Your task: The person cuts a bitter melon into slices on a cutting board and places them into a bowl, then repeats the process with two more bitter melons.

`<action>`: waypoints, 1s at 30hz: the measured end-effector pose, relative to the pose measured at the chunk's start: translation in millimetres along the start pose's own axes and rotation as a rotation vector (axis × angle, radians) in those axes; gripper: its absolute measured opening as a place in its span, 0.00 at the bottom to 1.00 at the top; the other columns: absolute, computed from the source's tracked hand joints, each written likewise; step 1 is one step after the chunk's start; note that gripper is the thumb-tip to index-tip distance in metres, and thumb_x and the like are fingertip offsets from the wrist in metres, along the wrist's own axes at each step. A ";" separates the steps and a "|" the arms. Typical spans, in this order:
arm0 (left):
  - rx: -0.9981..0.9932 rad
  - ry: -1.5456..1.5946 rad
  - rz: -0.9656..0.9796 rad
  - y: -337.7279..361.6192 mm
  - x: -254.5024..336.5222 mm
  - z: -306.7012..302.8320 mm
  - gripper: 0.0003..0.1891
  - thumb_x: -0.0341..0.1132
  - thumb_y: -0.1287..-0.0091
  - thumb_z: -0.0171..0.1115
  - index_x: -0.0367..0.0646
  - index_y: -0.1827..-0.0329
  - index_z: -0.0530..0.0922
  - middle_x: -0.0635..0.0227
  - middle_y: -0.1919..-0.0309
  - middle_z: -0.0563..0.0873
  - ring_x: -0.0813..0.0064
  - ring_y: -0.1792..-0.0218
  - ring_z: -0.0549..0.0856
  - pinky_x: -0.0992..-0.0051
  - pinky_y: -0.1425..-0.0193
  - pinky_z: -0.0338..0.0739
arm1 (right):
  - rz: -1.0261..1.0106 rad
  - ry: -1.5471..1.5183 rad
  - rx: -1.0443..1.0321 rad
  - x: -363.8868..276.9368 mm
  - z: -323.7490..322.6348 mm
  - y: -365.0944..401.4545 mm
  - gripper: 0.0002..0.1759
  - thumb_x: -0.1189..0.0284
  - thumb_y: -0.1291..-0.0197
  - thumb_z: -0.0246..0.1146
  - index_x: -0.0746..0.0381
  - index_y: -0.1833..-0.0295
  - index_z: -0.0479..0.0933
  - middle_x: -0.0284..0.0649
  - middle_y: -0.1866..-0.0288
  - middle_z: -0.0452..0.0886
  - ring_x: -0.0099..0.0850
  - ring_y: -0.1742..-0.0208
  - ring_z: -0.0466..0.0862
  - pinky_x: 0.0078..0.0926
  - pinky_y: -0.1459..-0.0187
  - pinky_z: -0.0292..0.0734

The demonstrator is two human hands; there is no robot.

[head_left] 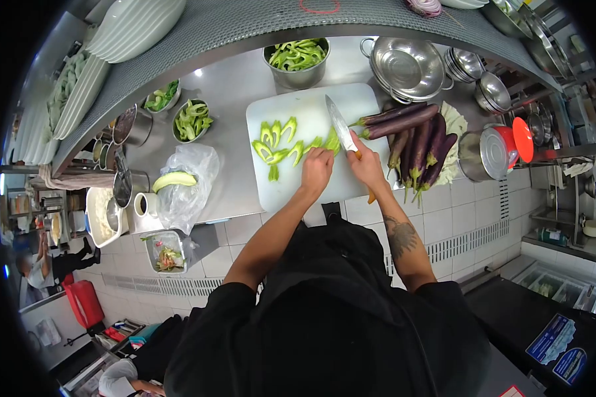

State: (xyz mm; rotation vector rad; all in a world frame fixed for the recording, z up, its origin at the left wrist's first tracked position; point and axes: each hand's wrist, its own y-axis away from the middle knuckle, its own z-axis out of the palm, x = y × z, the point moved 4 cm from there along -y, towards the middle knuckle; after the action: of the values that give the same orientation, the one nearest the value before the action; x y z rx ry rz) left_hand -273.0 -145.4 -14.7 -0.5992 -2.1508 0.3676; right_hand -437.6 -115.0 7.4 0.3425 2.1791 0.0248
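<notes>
My right hand (365, 164) grips a kitchen knife (338, 122) by its wooden handle, the blade pointing away from me over the white cutting board (271, 112). Beside it, my left hand (318, 171) is curled down on the board, its fingertips against a piece of green vegetable (316, 142) that looks like bitter melon; the fingers partly hide it. Cut green slices (270, 134), hollow in the middle, lie across the left part of the board. Several long purple eggplants (417, 147) are piled at the board's right, some overlapping its edge.
Behind the board stand a pot of cut green slices (298, 58) and a steel colander (407, 66). To the left are a bowl of greens (192, 120) and a plastic bag (191, 175) bearing a pale green vegetable (174, 180). A shelf (245, 26) overhangs the counter.
</notes>
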 end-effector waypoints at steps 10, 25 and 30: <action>0.006 -0.004 0.005 -2.1 1.3 1.6 0.02 0.24 0.38 0.66 0.37 0.68 0.83 0.56 0.68 0.84 0.52 0.62 0.82 0.58 0.55 0.79 | -0.072 0.057 -0.043 12.6 -5.1 36.7 0.35 0.68 0.34 0.61 0.43 0.21 0.67 0.55 0.73 0.81 0.42 0.74 0.84 0.37 0.64 0.78; -0.034 -0.196 0.051 -24.9 -8.1 -7.3 0.11 0.27 0.38 0.65 0.41 0.52 0.86 0.59 0.55 0.84 0.56 0.50 0.81 0.58 0.45 0.77 | 0.126 -0.046 -0.046 36.8 -30.9 169.8 0.35 0.70 0.32 0.63 0.44 0.20 0.66 0.53 0.75 0.80 0.44 0.75 0.81 0.36 0.62 0.79; -0.032 -0.378 0.095 -28.8 -49.7 -22.6 0.12 0.31 0.36 0.64 0.43 0.51 0.86 0.62 0.50 0.83 0.58 0.45 0.79 0.57 0.41 0.74 | 0.167 -0.051 -0.012 41.7 -39.3 166.2 0.35 0.72 0.31 0.63 0.45 0.20 0.66 0.43 0.78 0.74 0.29 0.76 0.72 0.29 0.66 0.75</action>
State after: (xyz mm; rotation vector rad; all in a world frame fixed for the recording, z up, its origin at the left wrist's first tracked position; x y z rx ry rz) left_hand -237.2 -195.3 -21.1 -0.6952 -2.4971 0.5335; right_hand -453.0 59.5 21.4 0.5122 2.0937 0.1212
